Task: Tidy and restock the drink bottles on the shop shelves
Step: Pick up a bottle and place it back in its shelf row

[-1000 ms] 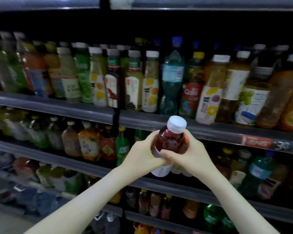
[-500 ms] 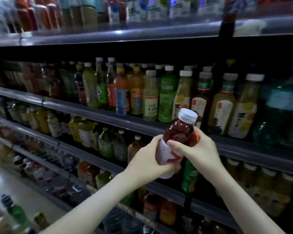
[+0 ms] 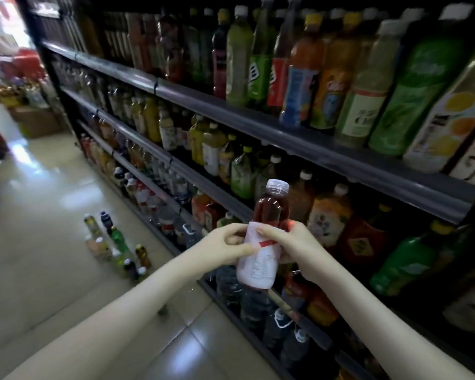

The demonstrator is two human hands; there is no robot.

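Bottle (image 3: 263, 237), red drink, white cap, is upright in front of the shelves (image 3: 340, 154), gripped round its label by both hands: left hand (image 3: 225, 246) fingers curled, right hand (image 3: 291, 242) likewise.

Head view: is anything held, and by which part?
The red drink bottle, gripped by both hands around its white label: left hand on the label's left side, right hand on its right. The cap is free.
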